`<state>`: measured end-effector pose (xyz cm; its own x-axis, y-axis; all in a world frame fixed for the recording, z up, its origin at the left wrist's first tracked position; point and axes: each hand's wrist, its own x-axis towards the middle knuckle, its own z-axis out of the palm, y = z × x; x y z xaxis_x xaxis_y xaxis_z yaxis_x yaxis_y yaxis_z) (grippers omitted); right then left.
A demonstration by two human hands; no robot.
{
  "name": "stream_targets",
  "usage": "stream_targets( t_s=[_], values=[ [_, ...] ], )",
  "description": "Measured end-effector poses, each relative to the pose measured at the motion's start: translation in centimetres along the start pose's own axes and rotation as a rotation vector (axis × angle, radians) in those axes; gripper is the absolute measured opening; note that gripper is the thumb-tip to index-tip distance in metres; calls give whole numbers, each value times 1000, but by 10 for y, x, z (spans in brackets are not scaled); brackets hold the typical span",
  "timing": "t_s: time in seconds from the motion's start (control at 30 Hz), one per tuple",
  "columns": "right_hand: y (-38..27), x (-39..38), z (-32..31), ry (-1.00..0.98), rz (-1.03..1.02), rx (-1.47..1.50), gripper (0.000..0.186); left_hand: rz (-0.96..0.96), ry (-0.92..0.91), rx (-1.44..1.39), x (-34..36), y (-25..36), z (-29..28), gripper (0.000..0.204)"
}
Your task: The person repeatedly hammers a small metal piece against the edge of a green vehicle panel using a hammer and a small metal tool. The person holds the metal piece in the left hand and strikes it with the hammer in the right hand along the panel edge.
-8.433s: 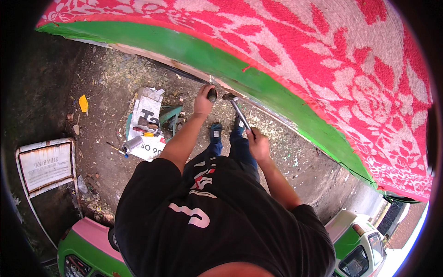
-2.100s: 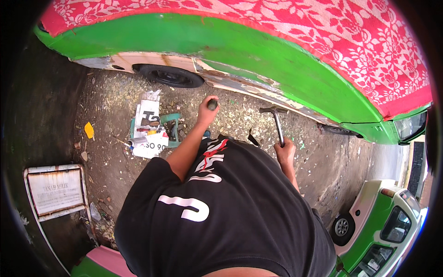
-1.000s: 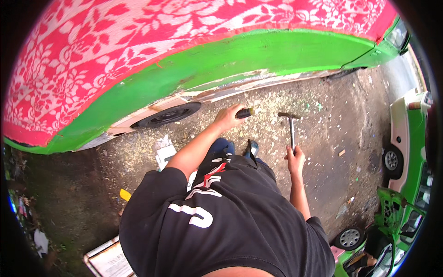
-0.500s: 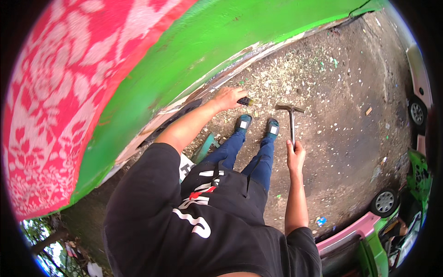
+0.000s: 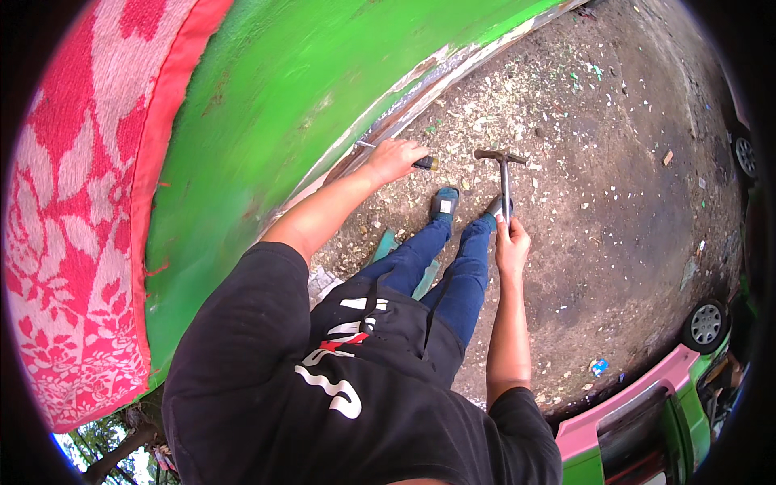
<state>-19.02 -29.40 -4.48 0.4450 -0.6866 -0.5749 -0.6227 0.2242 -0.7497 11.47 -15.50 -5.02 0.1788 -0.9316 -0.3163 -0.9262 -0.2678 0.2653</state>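
My left hand (image 5: pixel 394 159) is closed around a screwdriver-like tool (image 5: pixel 425 163) with a black and yellow handle. Its thin metal shaft pokes out on the far side of my fist, against the chipped lower edge of a green painted panel (image 5: pixel 267 121); whether it is a screwdriver or a chisel is unclear. Along that edge the paint is flaked, with bare pale and brown patches. My right hand (image 5: pixel 512 245) grips a hammer (image 5: pixel 506 182) by its handle, head up and a short way from the tool's butt. The two do not touch.
Pale chips and flakes litter the dirt ground (image 5: pixel 598 242). A red and white floral cloth (image 5: pixel 89 202) drapes over the panel at left. By my legs lies a green stool-like piece (image 5: pixel 385 245). A pink and green vehicle (image 5: pixel 630 404) stands at lower right, with a wheel (image 5: pixel 705 325) beside it.
The tool's shaft now shows at the panel's edge, and my left hand has shifted slightly left. The hammer has risen a little in view. My view has turned, moving the cloth leftward.
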Motion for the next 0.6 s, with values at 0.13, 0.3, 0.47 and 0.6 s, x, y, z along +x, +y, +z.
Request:
stream_targets(
  t_s=[0.13, 0.3, 0.47, 0.6],
  values=[
    [18, 3, 12, 1, -37, 126, 27, 4, 0, 37, -4, -2, 2, 39],
    [19, 0, 25, -64, 49, 208, 30, -18, 35, 60, -6, -3, 5, 39],
    [15, -1, 43, -144, 96, 283, 31, 6, 65, 74, -2, -7, 6, 40],
    [-8, -17, 59, -116, 161, 747, 43, 27, 86, 61, -4, -9, 10, 41]
  ],
)
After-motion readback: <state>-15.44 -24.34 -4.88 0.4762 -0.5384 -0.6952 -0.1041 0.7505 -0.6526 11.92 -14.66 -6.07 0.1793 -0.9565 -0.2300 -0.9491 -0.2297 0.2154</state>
